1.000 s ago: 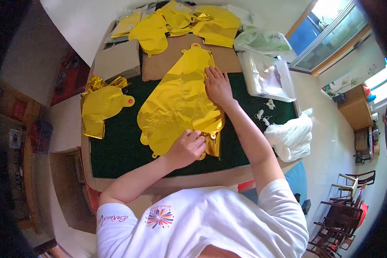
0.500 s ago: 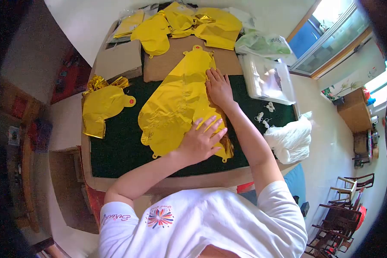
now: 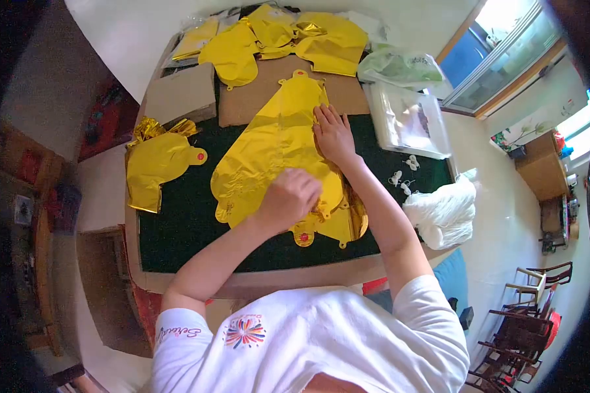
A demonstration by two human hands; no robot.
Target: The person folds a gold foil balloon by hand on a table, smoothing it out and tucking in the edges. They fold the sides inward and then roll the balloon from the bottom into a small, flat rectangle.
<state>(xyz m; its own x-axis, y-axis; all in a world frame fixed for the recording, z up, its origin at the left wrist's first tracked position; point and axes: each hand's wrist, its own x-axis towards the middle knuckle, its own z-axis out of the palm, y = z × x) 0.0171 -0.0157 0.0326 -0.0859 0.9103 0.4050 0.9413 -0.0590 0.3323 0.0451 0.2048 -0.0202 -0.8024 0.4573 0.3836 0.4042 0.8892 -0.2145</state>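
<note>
A large flat yellow foil piece (image 3: 262,154) lies on the dark green cloth, creased, with small tabs along its edge. My right hand (image 3: 334,134) rests flat on its upper right edge, fingers stretched out. Over its lower part is my left hand (image 3: 290,196), closed with the fingers curled under. Whatever those fingers hold is hidden. Below the left hand, a rounded tab with a red dot (image 3: 303,238) shows, beside folded, shiny foil (image 3: 357,219) at the lower right.
Another yellow foil piece (image 3: 157,160) lies at the left. More foil pieces (image 3: 229,52) and cardboard (image 3: 180,95) are at the back. On the right are a clear plastic box (image 3: 413,124), a green-white bag (image 3: 400,69), small white string bundles (image 3: 395,177) and a white string heap (image 3: 442,213).
My left hand has gone from spread fingers to curled ones and moved slightly up and left. The lower foil has shifted, exposing the red-dot tab. My right hand stays in place.
</note>
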